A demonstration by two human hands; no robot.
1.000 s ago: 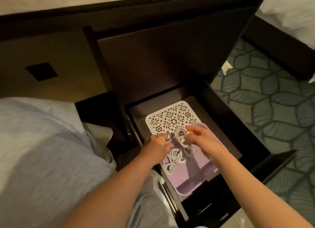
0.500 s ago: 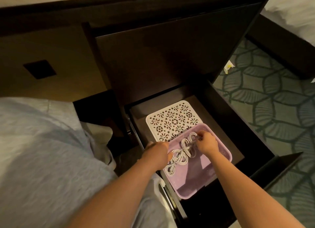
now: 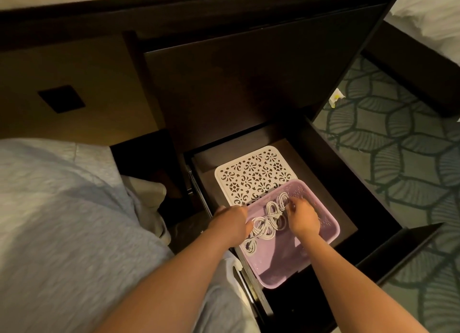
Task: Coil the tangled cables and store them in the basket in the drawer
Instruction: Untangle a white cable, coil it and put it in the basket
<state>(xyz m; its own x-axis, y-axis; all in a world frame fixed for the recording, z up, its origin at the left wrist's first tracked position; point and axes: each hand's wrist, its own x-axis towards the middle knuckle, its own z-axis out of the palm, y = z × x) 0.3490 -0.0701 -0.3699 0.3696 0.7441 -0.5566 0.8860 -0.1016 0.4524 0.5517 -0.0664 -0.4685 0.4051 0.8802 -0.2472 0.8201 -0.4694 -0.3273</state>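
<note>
- The right hand's fingers (image 3: 290, 206) are bent and drawn together, pinching the far loops of the white cables (image 3: 270, 217).
- The right hand (image 3: 303, 217) sits knuckles-up inside the basket, its forearm reaching in from the lower right.
- The left hand's fingers (image 3: 248, 224) curl downward at the near end of the cables; whether they grip a strand or only rest against it cannot be told, as the back of the hand hides them.
- The left hand (image 3: 230, 221) lies over the basket's left rim.
- The cables lie in several small coils, strung in a row from the basket's left side towards its far corner, on the basket floor.
- The lilac basket (image 3: 332, 224) stands in the open drawer (image 3: 323, 163), towards its front.
- A white lattice panel (image 3: 251, 173) lies flat behind the basket, its near edge tucked under the basket's rim.
- Light blue clothing (image 3: 62, 233) fills the lower left.
- Green patterned carpet (image 3: 398, 158) lies to the right, with a small pale scrap (image 3: 336, 99) on it.
</note>
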